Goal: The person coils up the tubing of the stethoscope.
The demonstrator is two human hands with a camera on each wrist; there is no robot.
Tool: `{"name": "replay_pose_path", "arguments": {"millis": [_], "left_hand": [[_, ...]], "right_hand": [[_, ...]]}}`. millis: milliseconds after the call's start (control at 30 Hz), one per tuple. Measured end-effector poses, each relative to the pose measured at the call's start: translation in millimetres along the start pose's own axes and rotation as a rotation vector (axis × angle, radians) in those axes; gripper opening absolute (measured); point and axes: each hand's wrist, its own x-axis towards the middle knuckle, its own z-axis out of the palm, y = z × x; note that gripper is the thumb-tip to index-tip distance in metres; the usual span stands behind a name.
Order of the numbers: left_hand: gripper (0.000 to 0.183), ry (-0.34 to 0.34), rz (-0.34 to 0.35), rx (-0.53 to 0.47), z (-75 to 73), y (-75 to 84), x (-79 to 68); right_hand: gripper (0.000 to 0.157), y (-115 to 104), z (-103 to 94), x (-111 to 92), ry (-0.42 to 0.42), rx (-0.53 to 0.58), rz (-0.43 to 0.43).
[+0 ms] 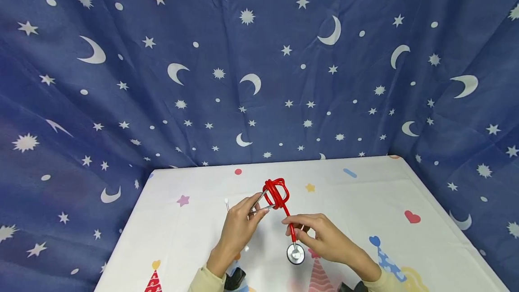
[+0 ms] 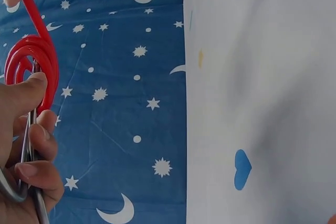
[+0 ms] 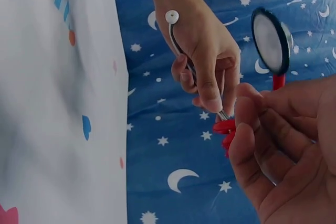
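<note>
A stethoscope with red tubing point(image 1: 278, 203) is held up over the table by both hands. My left hand point(image 1: 236, 227) grips its metal ear tubes point(image 2: 32, 129), thumb close against the coil. A white ear tip point(image 3: 171, 17) pokes out behind that hand. Several loops of the tubing are wound around the upper end of the metal tubes. The right hand point(image 1: 324, 239) holds the straight tail of tubing between thumb and fingers, just above the chest piece point(image 1: 295, 254). That round silver disc with a dark rim hangs below the fingers; in the right wrist view its pale face point(image 3: 269, 42) shows.
A white tablecloth point(image 1: 352, 197) printed with stars, hearts and party hats covers the table. Behind it hangs a dark blue curtain point(image 1: 279, 84) with moons and stars. Dark wrist straps point(image 1: 235, 278) sit near the pale yellow sleeves point(image 1: 207, 280).
</note>
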Motion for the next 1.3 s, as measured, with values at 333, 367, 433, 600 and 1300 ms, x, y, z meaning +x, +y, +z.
{"name": "replay_pose_path", "arguments": {"millis": [333, 367, 433, 600, 1300], "left_hand": [[0.043, -0.012, -0.015, -0.009, -2.8, 1.5, -3.5], [0.042, -0.012, -0.007, -0.006, -2.6, 1.7, -3.5], [0.042, -0.014, 0.002, 0.000, -2.5, 2.1, -3.2], [0.042, -0.018, 0.015, -0.004, -4.5, 3.2, -3.0], [0.044, 0.078, 0.116, 0.001, -9.1, 2.6, -2.7]], "right_hand": [[0.028, 3, 6.0, 3, 0.083, -0.123, -0.128], [0.029, 4, 6.5, 3, 0.103, -0.136, -0.143], [0.027, 5, 7.2, 4, 0.136, -0.154, -0.162], [0.025, 5, 7.3, 5, 0.161, -0.124, -0.145], [0.024, 9, 22.5, 10, 0.326, -0.040, -0.059]]}}
